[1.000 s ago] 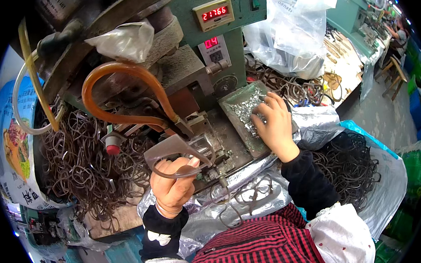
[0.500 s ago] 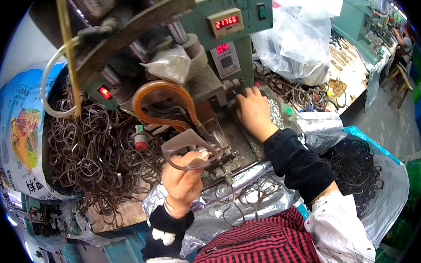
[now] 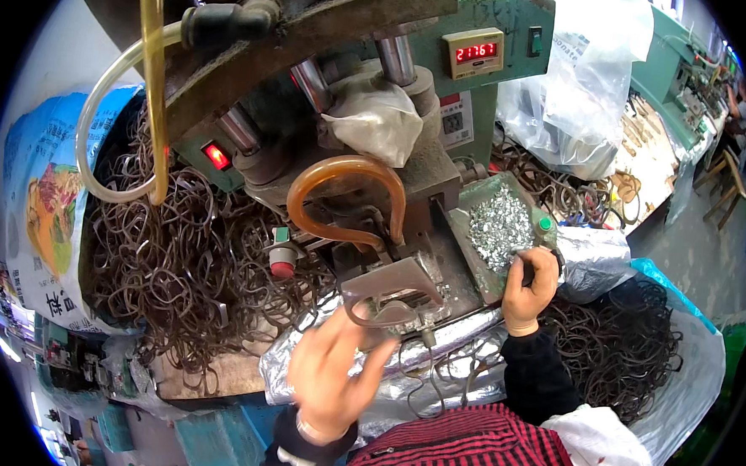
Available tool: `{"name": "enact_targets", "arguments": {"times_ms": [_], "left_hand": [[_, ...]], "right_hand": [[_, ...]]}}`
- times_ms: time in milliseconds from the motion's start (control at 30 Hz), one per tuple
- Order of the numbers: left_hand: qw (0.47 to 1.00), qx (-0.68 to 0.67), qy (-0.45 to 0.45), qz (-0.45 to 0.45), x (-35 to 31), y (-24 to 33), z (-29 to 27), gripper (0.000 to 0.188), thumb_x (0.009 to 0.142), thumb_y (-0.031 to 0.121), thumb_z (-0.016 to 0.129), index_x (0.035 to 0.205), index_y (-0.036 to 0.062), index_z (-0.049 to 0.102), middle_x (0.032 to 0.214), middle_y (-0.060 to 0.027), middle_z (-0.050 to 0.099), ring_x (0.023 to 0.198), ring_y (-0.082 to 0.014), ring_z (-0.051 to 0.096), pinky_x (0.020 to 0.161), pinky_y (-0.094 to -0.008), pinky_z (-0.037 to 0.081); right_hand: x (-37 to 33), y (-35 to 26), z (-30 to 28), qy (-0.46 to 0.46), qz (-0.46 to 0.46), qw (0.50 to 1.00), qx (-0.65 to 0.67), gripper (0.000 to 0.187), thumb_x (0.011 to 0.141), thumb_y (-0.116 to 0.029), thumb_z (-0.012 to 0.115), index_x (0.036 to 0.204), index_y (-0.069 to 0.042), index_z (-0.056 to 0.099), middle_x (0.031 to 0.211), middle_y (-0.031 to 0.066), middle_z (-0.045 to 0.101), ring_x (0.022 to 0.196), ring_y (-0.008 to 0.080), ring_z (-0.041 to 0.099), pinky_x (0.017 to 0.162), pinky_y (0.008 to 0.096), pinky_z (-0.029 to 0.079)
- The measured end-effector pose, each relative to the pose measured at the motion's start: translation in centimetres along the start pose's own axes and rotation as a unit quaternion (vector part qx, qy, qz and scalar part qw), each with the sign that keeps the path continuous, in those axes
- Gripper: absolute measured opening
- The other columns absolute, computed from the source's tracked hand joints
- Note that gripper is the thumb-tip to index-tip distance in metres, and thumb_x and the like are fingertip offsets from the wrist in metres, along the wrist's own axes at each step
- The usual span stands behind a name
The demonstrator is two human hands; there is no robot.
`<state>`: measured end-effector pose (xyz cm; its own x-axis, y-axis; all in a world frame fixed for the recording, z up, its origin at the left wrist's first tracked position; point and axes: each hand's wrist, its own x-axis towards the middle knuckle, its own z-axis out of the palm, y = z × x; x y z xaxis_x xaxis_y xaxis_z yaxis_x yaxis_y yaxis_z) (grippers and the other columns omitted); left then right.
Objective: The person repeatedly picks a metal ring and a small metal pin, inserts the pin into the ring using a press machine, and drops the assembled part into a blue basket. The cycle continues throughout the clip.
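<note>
A translucent brown looped frame piece (image 3: pixel 393 286), like part of an eyeglass front, sits at the metal fixture of a green press (image 3: pixel 489 112). Just in front of it is my left hand (image 3: pixel 330 372), smeared by motion, thumb and fingers apart. Its fingertips reach the near edge of the frame piece; whether they touch it I cannot tell. My right hand (image 3: pixel 530 293) rests at the near right corner of a green tray holding small shiny metal bits (image 3: pixel 501 227). Its fingers are curled together, and anything between them is hidden.
An orange-brown hose (image 3: pixel 308 192) loops above the fixture. A red button (image 3: pixel 283 266) stands left of it, a green button (image 3: pixel 545 224) beside the tray. Brown looped pieces (image 3: pixel 186 265) heap up at left; dark ones (image 3: pixel 628 348) fill a bag at right. Silver foil (image 3: pixel 459 368) covers the near edge.
My right hand has come back from the far end of the metal-bits tray to its near corner. My left hand has loosened from the frame piece and drawn toward me. The view has shifted.
</note>
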<state>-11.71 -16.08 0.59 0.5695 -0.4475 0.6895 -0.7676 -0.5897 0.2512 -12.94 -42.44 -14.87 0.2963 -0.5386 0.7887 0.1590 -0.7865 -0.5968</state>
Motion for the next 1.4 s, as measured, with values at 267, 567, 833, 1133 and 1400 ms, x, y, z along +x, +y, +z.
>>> {"name": "enact_targets", "arguments": {"times_ms": [267, 567, 833, 1133, 1400], "left_hand": [[0.987, -0.076, 0.063, 0.128, 0.7, -2.9, 4.5, 0.032, 0.079, -0.009, 0.064, 0.107, 0.0017, 0.072, 0.088, -0.0128, 0.072, 0.068, -0.0261, 0.066, 0.062, -0.0346, 0.051], [0.985, -0.056, 0.078, 0.143, -0.8, -3.6, 5.2, 0.044, 0.067, -0.002, 0.073, 0.110, 0.0053, 0.073, 0.102, -0.0132, 0.072, 0.069, -0.0230, 0.064, 0.057, -0.0304, 0.049], [0.985, -0.065, 0.151, -0.042, 4.8, -2.9, -1.5, 0.019, 0.089, -0.011, 0.059, 0.104, -0.0091, 0.069, 0.083, -0.0170, 0.072, 0.067, -0.0208, 0.068, 0.063, -0.0278, 0.053], [0.967, -0.158, 0.192, -0.059, 4.5, -5.1, 0.3, 0.016, 0.088, -0.013, 0.061, 0.103, -0.0133, 0.067, 0.086, -0.0197, 0.071, 0.075, -0.0233, 0.071, 0.071, -0.0305, 0.057], [0.971, -0.147, 0.184, -0.037, 4.8, -5.1, 0.0, 0.016, 0.087, -0.013, 0.062, 0.102, -0.0120, 0.068, 0.086, -0.0182, 0.072, 0.074, -0.0212, 0.072, 0.072, -0.0281, 0.056]], "right_hand": [[1.5, -0.7, -1.3, -0.076, 0.001, 0.997, -0.018, 0.026, 0.075, 0.003, 0.070, 0.100, -0.002, 0.067, 0.086, 0.0119, 0.066, 0.081, 0.0316, 0.062, 0.079, 0.0408, 0.050], [6.1, -11.4, -1.4, -0.287, -0.203, 0.926, 0.139, 0.037, 0.071, -0.012, 0.074, 0.107, -0.006, 0.068, 0.076, 0.0004, 0.059, 0.073, 0.0184, 0.059, 0.056, 0.0310, 0.043], [6.8, -10.9, -0.1, -0.262, -0.205, 0.923, 0.194, 0.030, 0.067, -0.007, 0.074, 0.096, -0.006, 0.068, 0.072, -0.0001, 0.059, 0.068, 0.0171, 0.058, 0.052, 0.0307, 0.041], [7.1, -12.0, 0.1, -0.236, -0.203, 0.929, 0.201, 0.032, 0.065, -0.007, 0.075, 0.096, -0.006, 0.068, 0.072, -0.0001, 0.061, 0.069, 0.0170, 0.061, 0.053, 0.0300, 0.043], [6.5, -12.7, 0.2, -0.201, -0.216, 0.940, 0.172, 0.033, 0.065, -0.005, 0.074, 0.098, -0.005, 0.069, 0.072, -0.0010, 0.063, 0.068, 0.0156, 0.062, 0.050, 0.0287, 0.038]]}}
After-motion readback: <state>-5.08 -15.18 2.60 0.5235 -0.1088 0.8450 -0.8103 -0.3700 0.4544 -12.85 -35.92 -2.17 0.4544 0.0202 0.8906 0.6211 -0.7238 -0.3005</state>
